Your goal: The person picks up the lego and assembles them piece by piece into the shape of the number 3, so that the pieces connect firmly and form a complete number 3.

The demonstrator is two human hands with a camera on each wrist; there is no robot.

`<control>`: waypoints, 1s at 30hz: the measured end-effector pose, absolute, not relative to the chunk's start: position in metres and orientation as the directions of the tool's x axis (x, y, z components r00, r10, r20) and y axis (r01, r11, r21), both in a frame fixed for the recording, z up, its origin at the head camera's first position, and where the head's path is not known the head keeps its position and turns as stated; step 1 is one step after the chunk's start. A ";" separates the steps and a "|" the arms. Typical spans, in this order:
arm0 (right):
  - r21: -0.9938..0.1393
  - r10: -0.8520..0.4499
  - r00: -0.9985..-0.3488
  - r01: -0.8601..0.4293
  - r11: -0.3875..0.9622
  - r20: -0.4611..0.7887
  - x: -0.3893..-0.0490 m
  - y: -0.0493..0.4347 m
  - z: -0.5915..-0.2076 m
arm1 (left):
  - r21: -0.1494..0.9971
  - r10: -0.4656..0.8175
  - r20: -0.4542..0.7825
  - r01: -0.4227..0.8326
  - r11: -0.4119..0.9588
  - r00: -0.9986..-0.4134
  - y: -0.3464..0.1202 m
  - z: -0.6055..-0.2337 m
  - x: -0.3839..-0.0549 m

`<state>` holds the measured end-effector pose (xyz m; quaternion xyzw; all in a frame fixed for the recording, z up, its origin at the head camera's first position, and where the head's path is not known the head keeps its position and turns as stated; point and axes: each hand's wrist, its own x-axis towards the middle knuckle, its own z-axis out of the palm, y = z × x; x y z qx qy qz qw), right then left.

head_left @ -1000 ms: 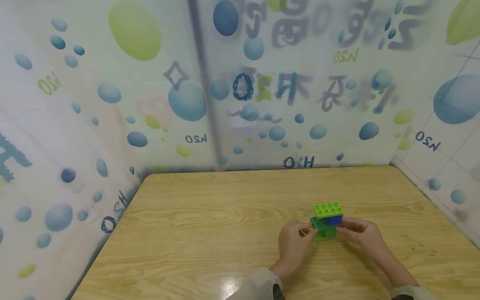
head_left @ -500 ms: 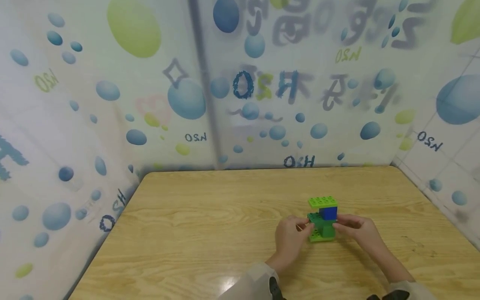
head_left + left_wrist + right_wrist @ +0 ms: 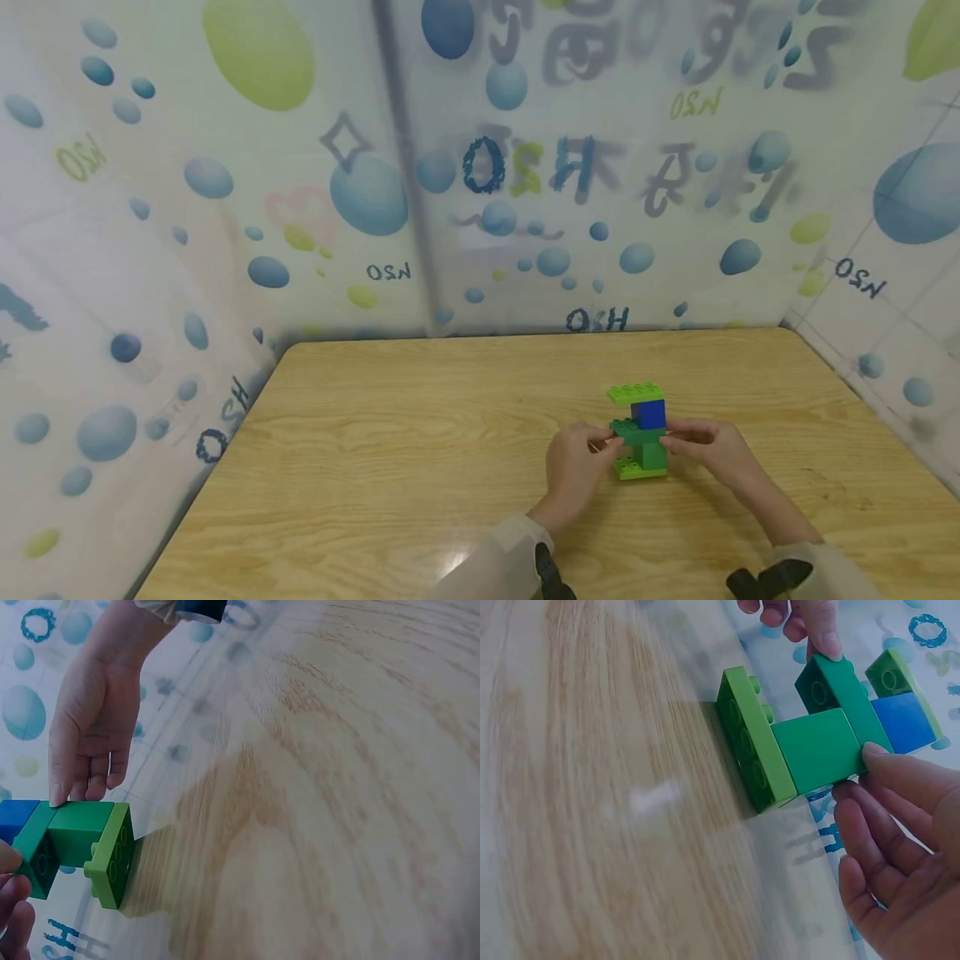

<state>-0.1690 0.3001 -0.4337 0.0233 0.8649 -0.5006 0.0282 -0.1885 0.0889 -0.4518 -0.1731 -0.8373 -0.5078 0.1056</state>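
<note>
A stack of toy building bricks stands between my hands at the right of the table in the head view. A light green plate (image 3: 643, 474) forms its base, under a green brick (image 3: 651, 456). Above comes a darker green plate (image 3: 639, 437) that juts out leftward, then a blue brick (image 3: 648, 414), topped by another light green plate (image 3: 636, 393). My left hand (image 3: 576, 467) pinches the jutting end of the darker plate between thumb and fingers. My right hand (image 3: 716, 454) pinches the opposite end of that plate; its lower fingers hang loosely curled in the right wrist view.
The wooden table (image 3: 420, 433) reaches back to a wall (image 3: 480, 250) with bubble patterns and mirrored lettering. A side wall (image 3: 90, 333) borders it at the left. Black straps (image 3: 551, 575) circle both sleeved wrists.
Both hands have shifted slightly left with the brick stack. The stack has tipped more upright, so the blue brick and the side faces show more and the top plate looks flatter.
</note>
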 end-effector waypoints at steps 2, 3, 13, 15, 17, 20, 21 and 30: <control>-0.869 -0.004 -0.998 0.057 0.492 -0.068 -0.169 0.300 -0.433 | 0.818 0.190 0.348 0.397 0.416 -0.918 0.089 -0.451 -0.189; -0.867 -0.004 -0.998 0.052 0.496 -0.062 -0.169 0.300 -0.432 | 0.823 0.194 0.343 0.394 0.409 -0.919 0.089 -0.451 -0.189; -0.875 -0.031 -0.999 0.010 0.484 -0.029 -0.174 0.297 -0.436 | 0.851 0.167 0.280 0.325 0.413 -0.945 0.090 -0.451 -0.197; -0.869 -0.024 -0.999 0.015 0.494 -0.031 -0.174 0.297 -0.437 | 0.843 0.170 0.291 0.337 0.419 -0.941 0.090 -0.452 -0.198; -0.866 -0.012 -0.999 0.020 0.500 -0.030 -0.174 0.296 -0.437 | 0.841 0.174 0.299 0.345 0.417 -0.938 0.090 -0.452 -0.198; -0.868 0.017 -0.999 0.036 0.495 -0.032 -0.173 0.295 -0.438 | 0.839 0.177 0.304 0.351 0.415 -0.936 0.090 -0.453 -0.199; -0.869 0.026 -0.999 0.038 0.493 -0.029 -0.173 0.295 -0.439 | 0.838 0.178 0.308 0.355 0.415 -0.935 0.089 -0.453 -0.199; -0.884 0.080 -0.997 0.047 0.465 -0.011 -0.172 0.294 -0.445 | 0.841 0.185 0.315 0.364 0.401 -0.931 0.089 -0.456 -0.201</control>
